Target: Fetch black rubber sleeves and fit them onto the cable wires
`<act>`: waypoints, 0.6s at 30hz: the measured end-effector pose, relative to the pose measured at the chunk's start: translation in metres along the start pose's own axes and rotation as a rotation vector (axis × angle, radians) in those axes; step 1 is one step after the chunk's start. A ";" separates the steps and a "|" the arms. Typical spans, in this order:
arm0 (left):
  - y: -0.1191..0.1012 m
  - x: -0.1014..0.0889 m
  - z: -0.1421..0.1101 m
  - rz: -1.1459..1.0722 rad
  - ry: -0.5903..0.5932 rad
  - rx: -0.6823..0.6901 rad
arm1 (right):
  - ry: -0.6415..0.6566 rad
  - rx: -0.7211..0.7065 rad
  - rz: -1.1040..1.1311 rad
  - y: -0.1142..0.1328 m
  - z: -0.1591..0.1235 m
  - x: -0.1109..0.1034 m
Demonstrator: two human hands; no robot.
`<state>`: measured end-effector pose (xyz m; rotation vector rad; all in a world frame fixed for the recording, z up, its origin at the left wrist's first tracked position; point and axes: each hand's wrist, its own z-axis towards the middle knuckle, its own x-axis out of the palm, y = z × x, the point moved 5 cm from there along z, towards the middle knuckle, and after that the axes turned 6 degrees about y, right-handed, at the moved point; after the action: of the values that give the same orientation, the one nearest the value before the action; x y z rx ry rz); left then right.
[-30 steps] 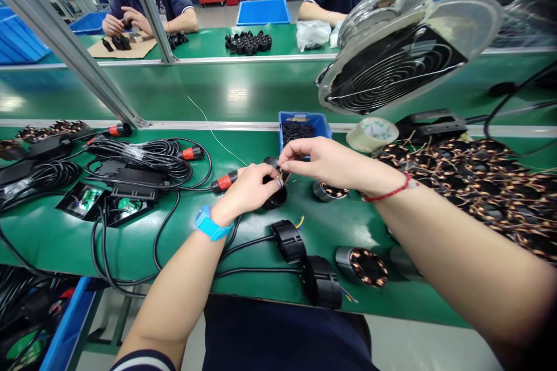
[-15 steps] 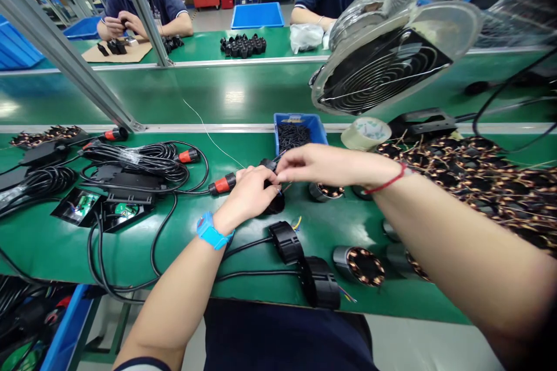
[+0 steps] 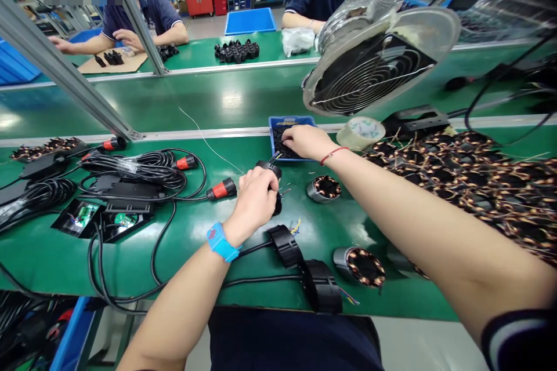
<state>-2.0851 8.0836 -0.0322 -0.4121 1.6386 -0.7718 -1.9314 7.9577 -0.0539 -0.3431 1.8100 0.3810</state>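
Observation:
My left hand [image 3: 255, 200] is closed around a round black housing [image 3: 270, 171] with short wires sticking out of its top, held just above the green bench [image 3: 195, 226]. My right hand [image 3: 307, 140] reaches over a small blue bin [image 3: 278, 123] of thin black pieces, fingers curled down into it; what they pinch is hidden. A copper-wound stator [image 3: 324, 187] stands just right of the housing. Two more black housings on cables [image 3: 285, 243] [image 3: 322, 287] lie near the bench's front edge.
Coiled black cables with red connectors [image 3: 148, 165] lie at left. A heap of copper stators [image 3: 474, 177] fills the right side. A tape roll [image 3: 360, 132] and a tilted fan [image 3: 374, 66] sit behind. Two other people work at the far bench.
My right hand left the housing and moved back and right into the blue bin. My left hand kept hold of the housing.

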 end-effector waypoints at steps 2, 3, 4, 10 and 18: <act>0.002 0.001 0.001 -0.014 0.016 -0.009 | -0.039 0.009 0.021 -0.002 -0.003 -0.002; 0.002 0.001 0.001 -0.016 0.033 -0.014 | -0.054 0.012 0.032 -0.003 -0.004 -0.003; 0.003 0.001 0.001 -0.011 0.055 -0.012 | -0.066 0.012 0.043 -0.004 -0.005 -0.003; -0.003 -0.002 -0.003 0.084 0.254 0.144 | -0.091 0.002 0.092 -0.004 -0.011 -0.002; -0.010 0.010 -0.012 0.112 0.422 0.303 | -0.229 -0.120 0.313 0.010 -0.059 -0.032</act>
<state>-2.1003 8.0733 -0.0318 0.0655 1.8735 -1.0526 -1.9784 7.9424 -0.0075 -0.0912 1.6195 0.7211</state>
